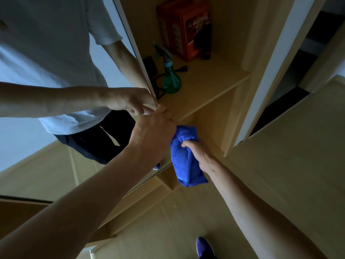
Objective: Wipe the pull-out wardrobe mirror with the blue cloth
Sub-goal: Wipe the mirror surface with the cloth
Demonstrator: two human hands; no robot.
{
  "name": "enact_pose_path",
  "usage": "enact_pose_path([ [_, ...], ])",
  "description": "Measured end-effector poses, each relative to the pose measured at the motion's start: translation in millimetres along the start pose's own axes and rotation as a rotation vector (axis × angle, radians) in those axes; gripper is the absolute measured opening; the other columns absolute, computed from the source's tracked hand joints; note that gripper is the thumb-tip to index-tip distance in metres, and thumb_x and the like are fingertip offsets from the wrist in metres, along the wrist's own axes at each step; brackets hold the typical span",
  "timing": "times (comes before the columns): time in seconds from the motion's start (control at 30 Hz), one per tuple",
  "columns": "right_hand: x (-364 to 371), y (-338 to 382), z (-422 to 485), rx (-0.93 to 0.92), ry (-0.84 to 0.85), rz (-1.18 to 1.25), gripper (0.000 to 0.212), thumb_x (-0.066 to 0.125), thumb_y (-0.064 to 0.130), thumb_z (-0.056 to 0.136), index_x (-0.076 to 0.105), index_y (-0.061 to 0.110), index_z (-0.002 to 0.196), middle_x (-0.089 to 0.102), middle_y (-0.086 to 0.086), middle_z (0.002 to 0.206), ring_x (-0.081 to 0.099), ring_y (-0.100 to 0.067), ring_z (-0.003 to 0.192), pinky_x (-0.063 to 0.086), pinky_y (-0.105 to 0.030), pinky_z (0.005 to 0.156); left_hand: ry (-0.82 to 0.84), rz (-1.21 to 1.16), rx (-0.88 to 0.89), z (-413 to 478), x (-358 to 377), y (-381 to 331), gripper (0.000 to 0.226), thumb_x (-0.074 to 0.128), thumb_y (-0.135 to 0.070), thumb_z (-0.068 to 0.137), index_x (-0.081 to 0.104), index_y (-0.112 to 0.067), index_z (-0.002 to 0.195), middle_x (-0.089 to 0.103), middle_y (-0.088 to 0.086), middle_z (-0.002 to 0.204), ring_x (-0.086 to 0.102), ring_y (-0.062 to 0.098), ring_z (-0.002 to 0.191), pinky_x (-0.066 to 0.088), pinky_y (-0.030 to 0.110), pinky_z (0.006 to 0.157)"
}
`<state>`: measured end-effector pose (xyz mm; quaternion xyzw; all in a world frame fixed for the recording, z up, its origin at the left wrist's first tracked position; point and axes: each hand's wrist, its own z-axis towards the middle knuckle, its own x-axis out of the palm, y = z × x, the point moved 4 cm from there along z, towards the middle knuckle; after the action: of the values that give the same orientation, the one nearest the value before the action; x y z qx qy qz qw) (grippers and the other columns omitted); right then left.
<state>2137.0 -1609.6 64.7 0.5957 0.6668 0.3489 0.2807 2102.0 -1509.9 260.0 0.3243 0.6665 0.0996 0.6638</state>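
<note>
The pull-out mirror fills the left of the view and reflects a person in a white shirt and dark shorts. Its thin metal edge runs down from the top to my left hand, whose fingers curl round that edge near its lower part; the hand's reflection meets it in the glass. Just to the right, my right hand grips a bunched blue cloth that hangs down in front of the wardrobe, apart from the mirror glass.
Inside the light wooden wardrobe, a shelf holds a green spray bottle, a red box and a black cable with a plug. A white door edge stands to the right. One purple shoe shows on the wooden floor.
</note>
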Motion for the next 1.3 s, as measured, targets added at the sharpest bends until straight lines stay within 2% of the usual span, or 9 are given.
enact_pose_path([
  [0.13,-3,-31,9,0.074,-0.021,-0.062,0.006,0.066,0.018,0.082,0.062,0.016,0.087,0.066,-0.003,0.085,0.06,-0.015,0.075,0.044,-0.028,0.061,0.016,-0.004,-0.026,-2,0,-2,0.028,0.054,-0.009,0.087,0.061,-0.017,0.113,0.052,-0.002,0.122,0.042,0.024,0.13,0.038,0.031,0.064],
  [0.3,-5,-40,10,0.103,-0.02,-0.086,0.01,0.068,0.021,0.081,0.061,0.02,0.088,0.067,-0.003,0.091,0.06,-0.014,0.082,0.044,-0.029,0.063,0.062,0.012,-0.046,-3,3,-3,0.03,0.052,-0.009,0.09,0.059,-0.012,0.12,0.05,0.003,0.127,0.038,0.043,0.137,0.043,0.034,0.067],
  [0.47,-5,-5,-3,-0.004,-0.012,-0.004,0.037,0.068,0.031,0.061,0.068,0.014,0.094,0.067,-0.002,0.087,0.061,-0.02,0.086,0.044,-0.033,0.071,0.031,-0.006,-0.048,0,5,-5,0.028,0.052,-0.015,0.092,0.061,-0.015,0.119,0.051,0.0,0.124,0.038,0.035,0.139,0.04,0.031,0.064],
  [0.57,-5,22,-12,-0.088,0.012,0.031,0.007,0.069,0.031,0.065,0.07,0.027,0.071,0.067,0.013,0.064,0.065,-0.009,0.07,0.039,-0.029,0.065,0.039,0.006,-0.076,2,9,-6,0.03,0.051,-0.014,0.093,0.061,-0.013,0.121,0.051,0.002,0.126,0.036,0.038,0.141,0.038,0.03,0.062],
  [0.63,-5,37,-20,-0.128,0.037,0.045,0.01,0.069,0.031,0.067,0.069,0.033,0.057,0.067,0.014,0.058,0.068,-0.005,0.062,0.041,-0.028,0.064,0.061,-0.016,-0.089,2,11,-6,0.03,0.06,-0.019,0.09,0.061,-0.014,0.12,0.05,0.001,0.125,0.038,0.033,0.14,0.042,0.029,0.063],
  [0.8,-4,42,-27,-0.111,0.091,0.073,0.007,0.067,0.031,0.064,0.069,0.029,0.058,0.071,0.006,0.06,0.069,-0.005,0.053,0.05,-0.021,0.046,0.094,-0.023,-0.103,0,7,-5,0.036,0.072,-0.023,0.082,0.063,-0.014,0.116,0.051,-0.001,0.124,0.039,0.029,0.138,0.041,0.028,0.064],
  [0.87,-4,33,-26,-0.074,0.08,0.062,0.006,0.067,0.029,0.066,0.071,0.027,0.062,0.07,0.008,0.057,0.068,-0.004,0.051,0.048,-0.025,0.051,0.084,-0.013,-0.086,-1,7,-6,0.035,0.07,-0.021,0.083,0.063,-0.014,0.116,0.052,-0.002,0.123,0.039,0.03,0.138,0.041,0.028,0.065],
  [1.1,-8,0,-22,0.001,0.005,-0.072,0.014,0.065,0.023,0.07,0.068,0.022,0.083,0.071,0.005,0.075,0.068,-0.011,0.071,0.044,-0.027,0.056,0.101,-0.022,-0.033,-4,-6,-4,0.032,0.065,-0.016,0.086,0.06,-0.013,0.118,0.055,0.0,0.121,0.044,0.027,0.132,0.055,0.035,0.075],
  [1.3,-6,12,-26,-0.024,0.017,-0.089,0.028,0.063,0.03,0.059,0.065,0.018,0.084,0.065,0.0,0.084,0.06,-0.017,0.084,0.04,-0.032,0.065,-0.078,0.047,-0.071,2,-56,19,0.02,0.055,-0.012,0.092,0.068,-0.014,0.108,0.061,0.006,0.114,0.054,0.026,0.115,0.04,0.039,0.068],
])
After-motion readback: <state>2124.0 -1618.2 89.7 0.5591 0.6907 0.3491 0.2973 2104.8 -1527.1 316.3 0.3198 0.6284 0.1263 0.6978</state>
